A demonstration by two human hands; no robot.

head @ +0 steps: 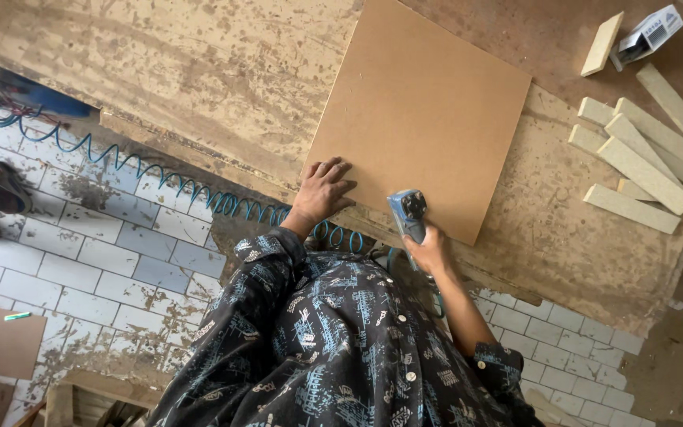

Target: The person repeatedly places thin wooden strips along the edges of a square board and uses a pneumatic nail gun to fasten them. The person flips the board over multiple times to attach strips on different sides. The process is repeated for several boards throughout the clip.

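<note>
Holding a blue air tool (409, 215) at the near edge of a square brown board (419, 111) – right hand (430, 251) wrapped round its grip, fingers clamped on it. Board lies flat on the stained counter (199, 87), near corner poking over the edge. Left hand (322, 192) pressed flat on the board w/ fingers spread, prob to keep it from sliding. Coiled blue hose (160, 186) trails off left – pale wood strips (646, 154) piled to the right.
</note>
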